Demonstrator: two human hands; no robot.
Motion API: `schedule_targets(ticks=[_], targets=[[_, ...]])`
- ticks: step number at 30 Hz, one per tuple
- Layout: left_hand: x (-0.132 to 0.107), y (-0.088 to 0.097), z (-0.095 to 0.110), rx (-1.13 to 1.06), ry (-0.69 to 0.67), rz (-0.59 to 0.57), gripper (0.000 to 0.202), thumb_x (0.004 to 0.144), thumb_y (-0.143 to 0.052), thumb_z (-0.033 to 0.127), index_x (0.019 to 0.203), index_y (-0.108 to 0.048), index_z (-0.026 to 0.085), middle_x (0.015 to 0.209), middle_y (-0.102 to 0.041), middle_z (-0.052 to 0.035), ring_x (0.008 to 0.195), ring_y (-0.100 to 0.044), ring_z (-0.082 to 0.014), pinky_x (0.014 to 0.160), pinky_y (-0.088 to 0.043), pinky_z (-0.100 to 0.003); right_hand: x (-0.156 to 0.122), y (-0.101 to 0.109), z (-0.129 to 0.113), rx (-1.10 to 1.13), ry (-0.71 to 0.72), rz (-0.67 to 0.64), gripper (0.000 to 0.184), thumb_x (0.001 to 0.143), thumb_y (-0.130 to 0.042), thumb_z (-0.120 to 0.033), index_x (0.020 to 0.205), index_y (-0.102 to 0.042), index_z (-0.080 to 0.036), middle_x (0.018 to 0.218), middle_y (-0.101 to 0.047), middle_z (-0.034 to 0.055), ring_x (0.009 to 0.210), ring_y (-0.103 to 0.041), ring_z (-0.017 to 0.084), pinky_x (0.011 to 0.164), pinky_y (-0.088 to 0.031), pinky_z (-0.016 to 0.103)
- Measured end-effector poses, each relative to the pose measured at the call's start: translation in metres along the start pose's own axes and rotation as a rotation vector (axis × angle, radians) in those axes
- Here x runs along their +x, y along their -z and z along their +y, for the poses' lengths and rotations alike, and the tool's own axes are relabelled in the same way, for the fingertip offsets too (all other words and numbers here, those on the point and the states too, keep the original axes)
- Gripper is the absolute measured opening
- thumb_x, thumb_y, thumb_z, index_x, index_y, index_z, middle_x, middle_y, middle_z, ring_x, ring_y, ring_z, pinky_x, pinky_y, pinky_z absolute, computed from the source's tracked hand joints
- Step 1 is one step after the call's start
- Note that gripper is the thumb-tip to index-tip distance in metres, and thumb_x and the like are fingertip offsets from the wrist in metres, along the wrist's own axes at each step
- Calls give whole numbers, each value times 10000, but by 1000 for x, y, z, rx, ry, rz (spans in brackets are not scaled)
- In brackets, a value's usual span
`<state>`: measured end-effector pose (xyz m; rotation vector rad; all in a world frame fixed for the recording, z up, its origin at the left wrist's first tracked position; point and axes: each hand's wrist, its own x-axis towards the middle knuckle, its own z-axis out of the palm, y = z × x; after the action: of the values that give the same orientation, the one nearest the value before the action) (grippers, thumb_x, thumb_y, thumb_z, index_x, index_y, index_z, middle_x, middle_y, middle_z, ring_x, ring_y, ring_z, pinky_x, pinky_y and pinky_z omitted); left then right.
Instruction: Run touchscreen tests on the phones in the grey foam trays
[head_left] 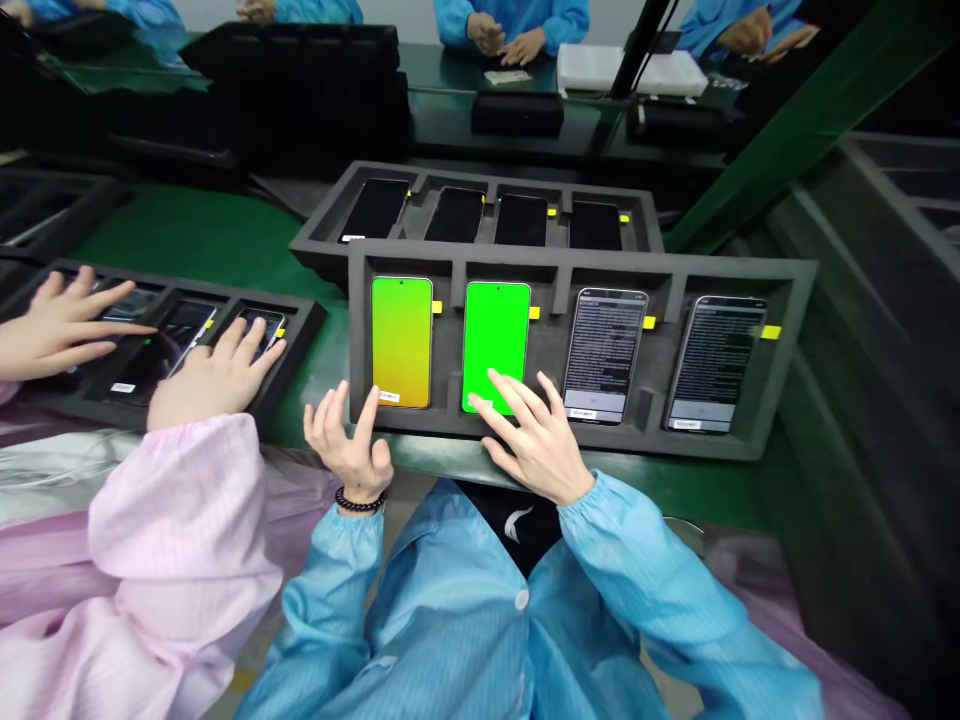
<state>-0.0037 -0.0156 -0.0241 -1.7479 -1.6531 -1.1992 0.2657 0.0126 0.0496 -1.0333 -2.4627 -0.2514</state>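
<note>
A black foam tray (780, 360) lies before me with a smartphone in each of its compartments. The leftmost phone (402, 340) glows green fading to orange; beside it, another phone (495, 325) is plain bright green. Dark screens with lines of pale text show on the third phone (606, 350) and the fourth phone (716, 360). My left hand (346, 440), a dark bead bracelet at its wrist, has its fingers apart, the index finger at the leftmost phone's lower left corner. My right hand (531, 430) is spread over the lower part of the bright green phone, fingertips at its screen.
Behind stands a second foam tray (300, 240) with dark-screened phones. At left, a co-worker's hands (214, 370) in pink sleeves work over another phone tray (300, 330). A green post (810, 110) slants at right. Across the bench sit people in blue.
</note>
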Motion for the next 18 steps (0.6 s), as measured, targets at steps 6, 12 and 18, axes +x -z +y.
schedule_targets(ticks=[6, 12, 18], targets=[[-1, 1, 1, -24, 18, -11, 685, 983, -171, 608, 1363, -660, 316, 1435, -604, -116, 1337, -521, -307, 1202, -303, -568, -1, 0, 1, 20, -3, 14, 436, 1003, -558, -323, 1431, -588, -245, 1568, -527, 110, 1366, -544, 266, 1242, -292, 526], [0, 1, 2, -51, 42, 4, 689, 982, -194, 607, 1355, -671, 280, 1362, -647, -137, 1299, -541, -299, 1182, -325, -523, -1, -1, 0, 8, -4, 30, 404, 1017, -533, -326, 1404, -606, -240, 1553, -546, 104, 1343, -559, 254, 1233, -294, 522], [0, 1, 1, -28, 26, -10, 678, 985, -198, 590, 1288, -718, 279, 1384, -634, -130, 1318, -518, -299, 1183, -333, -523, 0, 1, 0, 22, -5, 27, 413, 1004, -559, -298, 1411, -607, -247, 1556, -541, 107, 1338, -568, 264, 1229, -304, 522]])
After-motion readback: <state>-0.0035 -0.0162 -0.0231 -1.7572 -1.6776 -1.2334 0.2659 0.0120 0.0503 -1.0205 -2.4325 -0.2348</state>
